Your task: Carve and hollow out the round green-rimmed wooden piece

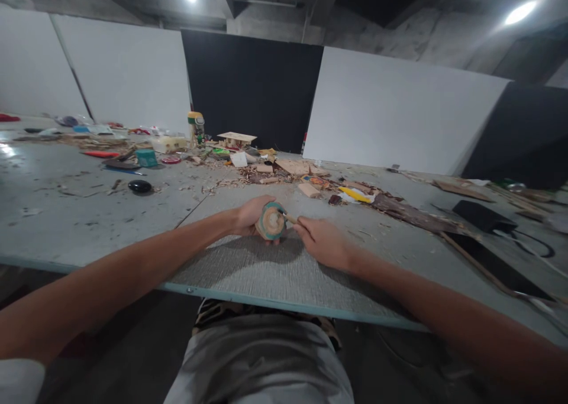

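Round teal-edged piece [270, 225], over table [248, 277] | left hand [252, 215] curls round its left side | right hand [323, 241], on its right, pinches slim tool [290, 218] | tool's axis slants leftward, tip at pale face, contact unclear

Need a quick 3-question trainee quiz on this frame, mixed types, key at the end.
1. Which hand holds the thin tool?
2. True or false: the phone lies farther to the right than the black oval object.
3. Which colour edges the round piece? A) red B) teal C) black

Key:
1. The right hand; the left hand holds the round piece.
2. True.
3. B.
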The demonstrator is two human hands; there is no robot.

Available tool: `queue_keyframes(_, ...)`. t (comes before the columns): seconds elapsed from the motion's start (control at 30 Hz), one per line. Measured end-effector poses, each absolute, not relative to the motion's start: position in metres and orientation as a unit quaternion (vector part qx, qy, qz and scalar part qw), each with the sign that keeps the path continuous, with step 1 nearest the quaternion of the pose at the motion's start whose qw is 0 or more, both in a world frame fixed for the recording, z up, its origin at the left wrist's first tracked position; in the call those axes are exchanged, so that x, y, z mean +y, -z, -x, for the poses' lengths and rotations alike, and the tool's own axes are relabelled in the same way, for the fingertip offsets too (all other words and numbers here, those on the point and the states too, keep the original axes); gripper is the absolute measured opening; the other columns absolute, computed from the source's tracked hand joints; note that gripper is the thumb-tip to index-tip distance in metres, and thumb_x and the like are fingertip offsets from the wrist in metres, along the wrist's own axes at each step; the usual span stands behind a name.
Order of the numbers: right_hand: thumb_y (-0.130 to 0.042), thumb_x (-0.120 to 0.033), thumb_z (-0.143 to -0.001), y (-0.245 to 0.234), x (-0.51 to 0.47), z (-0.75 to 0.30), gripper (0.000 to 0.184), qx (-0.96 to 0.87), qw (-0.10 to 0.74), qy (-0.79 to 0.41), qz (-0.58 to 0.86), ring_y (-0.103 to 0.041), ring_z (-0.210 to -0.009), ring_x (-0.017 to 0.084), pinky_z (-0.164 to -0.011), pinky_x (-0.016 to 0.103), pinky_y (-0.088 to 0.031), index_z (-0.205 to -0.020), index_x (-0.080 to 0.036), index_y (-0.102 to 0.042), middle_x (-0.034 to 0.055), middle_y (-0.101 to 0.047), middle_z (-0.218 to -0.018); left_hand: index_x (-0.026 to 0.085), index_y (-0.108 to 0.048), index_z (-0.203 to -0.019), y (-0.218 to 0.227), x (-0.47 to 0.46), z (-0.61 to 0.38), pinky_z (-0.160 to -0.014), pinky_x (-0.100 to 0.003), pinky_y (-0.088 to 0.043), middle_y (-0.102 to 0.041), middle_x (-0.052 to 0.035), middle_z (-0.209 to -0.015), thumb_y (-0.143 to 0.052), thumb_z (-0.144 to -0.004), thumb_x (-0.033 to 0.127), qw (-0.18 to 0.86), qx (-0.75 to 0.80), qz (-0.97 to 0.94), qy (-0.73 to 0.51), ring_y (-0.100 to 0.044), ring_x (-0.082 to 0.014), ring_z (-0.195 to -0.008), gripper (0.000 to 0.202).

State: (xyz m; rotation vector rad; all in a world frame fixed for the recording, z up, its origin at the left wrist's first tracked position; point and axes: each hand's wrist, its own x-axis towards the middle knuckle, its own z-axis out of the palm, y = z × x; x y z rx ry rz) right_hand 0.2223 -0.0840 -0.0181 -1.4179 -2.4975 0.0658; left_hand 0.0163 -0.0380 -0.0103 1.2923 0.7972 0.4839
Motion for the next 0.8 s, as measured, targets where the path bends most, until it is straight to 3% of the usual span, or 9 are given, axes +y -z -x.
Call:
queue_keyframes(0.13, -0.031, -0.029, -0.105, 0.0136, -0.083, -0.2209, 0.038, -0.871, 0.144, -0.101, 0.459, -0.063, -0.083, 0.019, -0.07, 0.027, -0.04, -0.088, -0.016, -0.062, 0.0103, -0.071, -0.094, 0.011, -0.063, -0.086, 0.0116, -0.0358, -0.0147, -0.049, -0.031, -0.048, -0.069, -0.0127, -0.069, -0.014, -0.099, 0.041, 0.713, 0.347, -0.569, -0.216, -0.066, -0.0239, -0.058, 0.059)
queue_keyframes(0.33, -0.038, -0.032, -0.101, 0.0121, -0.0851, -0.2217, 0.031, -0.854, 0.093, 0.028, 0.511, -0.063, -0.074, 0.023, -0.064, 0.031, -0.037, -0.103, -0.013, -0.064, 0.0161, -0.072, -0.093, 0.009, -0.066, -0.085, 0.0129, -0.0349, -0.013, -0.051, -0.031, -0.048, -0.069, -0.0158, -0.071, -0.024, -0.096, 0.046, 0.7, 0.342, -0.595, -0.199, -0.065, -0.024, -0.06, 0.057)
queue_keyframes(0.53, -0.026, -0.03, -0.105, 0.007, -0.0831, -0.2189, 0.045, -0.89, 0.151, -0.176, 0.394, -0.064, -0.086, 0.019, -0.076, 0.028, -0.043, -0.095, -0.017, -0.068, 0.0077, -0.072, -0.096, 0.007, -0.067, -0.081, 0.0105, -0.037, -0.0141, -0.05, -0.032, -0.048, -0.068, -0.0164, -0.072, -0.021, -0.097, 0.042, 0.706, 0.339, -0.585, -0.209, -0.066, -0.0249, -0.06, 0.06)
queue_keyframes(0.73, -0.037, -0.032, -0.102, 0.013, -0.0831, -0.2209, 0.033, -0.864, 0.103, 0.027, 0.492, -0.062, -0.073, 0.023, -0.063, 0.031, -0.036, -0.101, -0.013, -0.064, 0.0153, -0.072, -0.09, 0.007, -0.067, -0.084, 0.0095, -0.0364, -0.0146, -0.049, -0.031, -0.047, -0.069, -0.0169, -0.073, -0.018, -0.097, 0.042, 0.712, 0.343, -0.579, -0.199, -0.066, -0.0246, -0.059, 0.061)
queue_keyframes(0.8, -0.037, -0.034, -0.102, 0.0139, -0.0833, -0.2202, 0.033, -0.861, 0.108, 0.024, 0.496, -0.061, -0.071, 0.022, -0.062, 0.031, -0.036, -0.101, -0.014, -0.064, 0.0141, -0.072, -0.088, 0.007, -0.067, -0.084, 0.0101, -0.0357, -0.0142, -0.048, -0.031, -0.047, -0.069, -0.0172, -0.073, -0.021, -0.096, 0.045, 0.712, 0.34, -0.583, -0.193, -0.066, -0.0248, -0.059, 0.06)
